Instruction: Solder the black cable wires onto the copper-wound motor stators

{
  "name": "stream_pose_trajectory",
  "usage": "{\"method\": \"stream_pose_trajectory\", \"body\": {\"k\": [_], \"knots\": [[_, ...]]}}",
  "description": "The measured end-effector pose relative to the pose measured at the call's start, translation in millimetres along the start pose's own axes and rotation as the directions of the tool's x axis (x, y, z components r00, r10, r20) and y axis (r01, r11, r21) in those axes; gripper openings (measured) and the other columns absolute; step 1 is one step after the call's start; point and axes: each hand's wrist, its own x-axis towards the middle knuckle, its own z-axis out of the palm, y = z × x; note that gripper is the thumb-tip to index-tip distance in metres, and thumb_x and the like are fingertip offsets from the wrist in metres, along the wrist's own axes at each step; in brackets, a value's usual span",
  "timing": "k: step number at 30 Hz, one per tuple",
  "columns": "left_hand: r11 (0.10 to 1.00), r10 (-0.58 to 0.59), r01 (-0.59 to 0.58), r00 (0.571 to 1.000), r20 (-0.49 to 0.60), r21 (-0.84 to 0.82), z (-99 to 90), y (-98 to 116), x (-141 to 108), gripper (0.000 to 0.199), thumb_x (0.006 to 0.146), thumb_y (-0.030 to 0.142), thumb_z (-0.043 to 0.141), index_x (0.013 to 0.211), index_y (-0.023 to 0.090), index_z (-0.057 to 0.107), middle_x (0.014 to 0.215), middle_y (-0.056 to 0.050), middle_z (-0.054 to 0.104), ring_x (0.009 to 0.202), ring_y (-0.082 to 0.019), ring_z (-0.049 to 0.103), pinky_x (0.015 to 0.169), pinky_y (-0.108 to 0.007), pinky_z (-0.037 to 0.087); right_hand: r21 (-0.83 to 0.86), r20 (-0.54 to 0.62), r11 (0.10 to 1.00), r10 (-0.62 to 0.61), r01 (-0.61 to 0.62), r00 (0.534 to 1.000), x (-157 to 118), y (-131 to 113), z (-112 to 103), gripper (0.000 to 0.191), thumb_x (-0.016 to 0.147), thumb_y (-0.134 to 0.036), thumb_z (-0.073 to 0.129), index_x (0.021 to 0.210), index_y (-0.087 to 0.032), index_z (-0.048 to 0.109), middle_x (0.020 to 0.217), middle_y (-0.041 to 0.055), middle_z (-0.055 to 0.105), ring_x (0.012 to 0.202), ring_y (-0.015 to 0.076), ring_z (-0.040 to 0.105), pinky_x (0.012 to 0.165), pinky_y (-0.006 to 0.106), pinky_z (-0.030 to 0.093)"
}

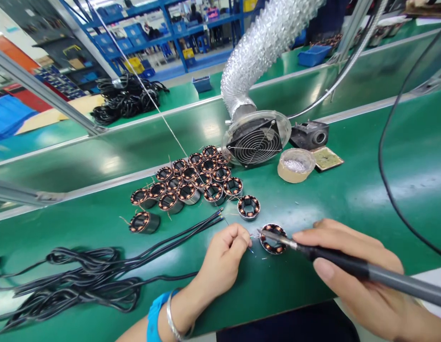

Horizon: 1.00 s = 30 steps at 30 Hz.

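A motor stator [269,245] with copper windings lies on the green bench in front of me. My left hand [225,259] is closed in a pinch on thin wire ends [254,236] at the stator's left edge. One black cable [170,276] runs behind that wrist; whether it joins the pinched wires is hidden. My right hand [359,270] grips a soldering iron [334,256] like a pen. Its tip crosses over the stator and reaches the wire ends, though contact is too small to tell. Another stator [249,208] sits just behind.
Several more stators [187,192] stand grouped at the back left. Black cables [88,275] lie coiled at left. A fan [256,142] on a silver duct [256,52] stands behind, beside a round tub [295,166], a sponge tray [326,158] and a black iron holder [309,135]. A black cord [382,164] hangs at right.
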Motion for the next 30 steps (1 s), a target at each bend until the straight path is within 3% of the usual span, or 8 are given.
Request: {"method": "stream_pose_trajectory", "body": {"k": [5,18,25,30], "knots": [[1.000,0.013,-0.013,1.000,0.003,0.014,0.0,-0.3,0.7,0.022,0.086,0.030,0.045,0.069,0.018,0.050,0.056,0.007,0.033,0.051,-0.010,0.026,0.052,-0.023,0.024,-0.022,-0.099,0.997,0.066,-0.069,0.993,1.4,4.0,0.7,0.017,0.083,-0.011,0.053,0.093,-0.022,0.061,0.076,-0.0026,0.064,0.061,0.0091,0.060,0.053,0.017,0.047],[0.998,0.037,-0.037,0.999,0.009,0.049,-0.5,1.5,-0.7,0.023,0.088,0.031,0.046,0.070,0.018,0.049,0.059,0.006,0.037,0.055,-0.011,0.031,0.053,-0.023,0.026,0.015,-0.048,0.997,0.071,-0.071,0.996,3.8,4.8,9.4,0.012,0.084,-0.015,0.053,0.092,-0.020,0.061,0.073,-0.0029,0.063,0.058,0.0076,0.058,0.053,0.018,0.045],[0.995,0.052,-0.052,0.999,0.006,0.079,0.0,0.1,-1.4,0.022,0.089,0.029,0.045,0.070,0.018,0.050,0.062,0.004,0.042,0.059,-0.012,0.036,0.057,-0.023,0.029,-0.019,-0.065,1.000,-0.023,0.022,0.998,-0.2,-4.0,16.8,0.015,0.080,-0.012,0.052,0.090,-0.017,0.062,0.062,-0.0020,0.054,0.049,0.0089,0.049,0.046,0.024,0.039],[0.995,0.051,-0.051,0.999,0.014,0.080,-0.5,0.1,-1.8,0.022,0.088,0.029,0.046,0.070,0.018,0.049,0.062,0.004,0.042,0.060,-0.012,0.037,0.057,-0.023,0.030,-0.107,-0.072,0.988,-0.119,0.111,0.990,1.1,-9.5,18.9,0.019,0.078,-0.008,0.051,0.092,-0.016,0.061,0.063,0.0006,0.057,0.053,0.0125,0.055,0.049,0.026,0.042]]}}
